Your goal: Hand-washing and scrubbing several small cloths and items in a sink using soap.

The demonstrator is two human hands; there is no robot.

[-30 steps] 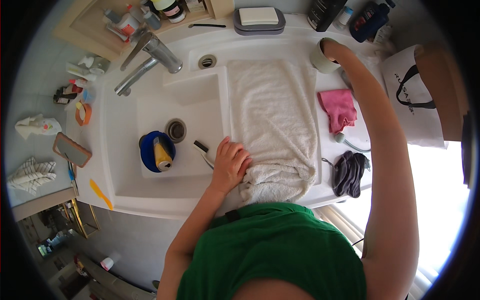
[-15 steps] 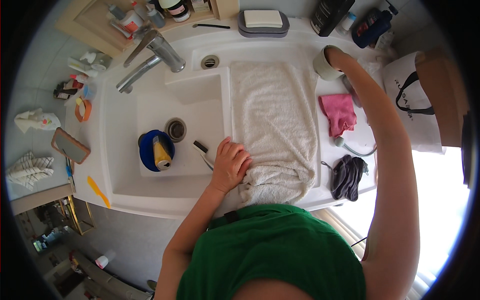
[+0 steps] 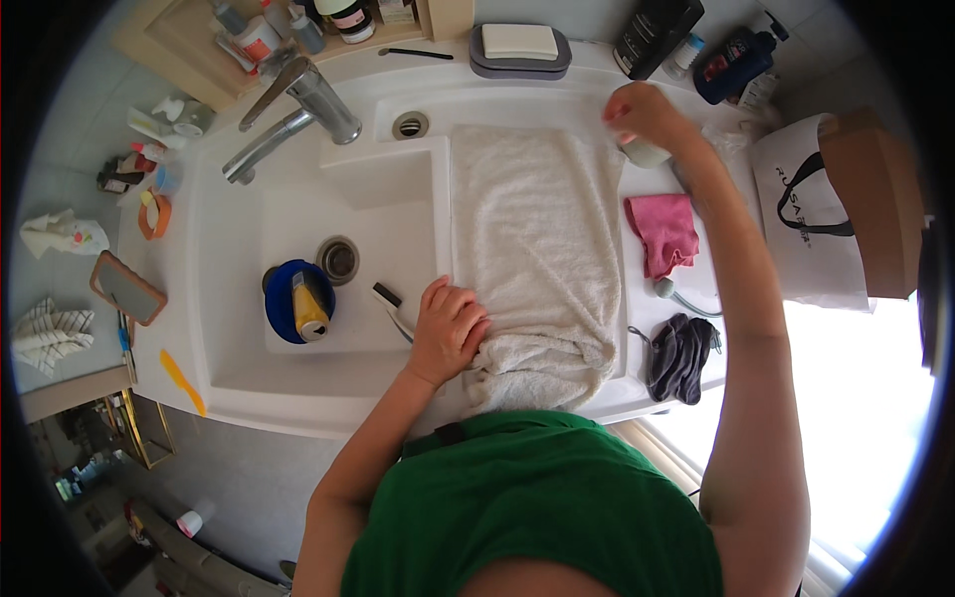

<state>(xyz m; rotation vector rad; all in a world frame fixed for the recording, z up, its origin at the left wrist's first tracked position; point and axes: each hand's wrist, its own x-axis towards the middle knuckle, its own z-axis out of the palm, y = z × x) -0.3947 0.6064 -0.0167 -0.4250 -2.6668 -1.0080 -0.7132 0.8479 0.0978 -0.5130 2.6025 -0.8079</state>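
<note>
right of the white towel (image 3: 532,219), the right hand (image 3: 649,117) overlaps the cup (image 3: 647,153), seemingly reaching; at the towel's left edge, the left hand (image 3: 448,330) rests, fingers together. what either pinches, one cannot tell. next calls for rim clearance.

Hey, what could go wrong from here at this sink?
The right hand, close over the pale cup, might knock it over. The left hand, at the edge of the white towel, could drag it. The yellow can, tilted in the blue bowl, might tip out.
</note>
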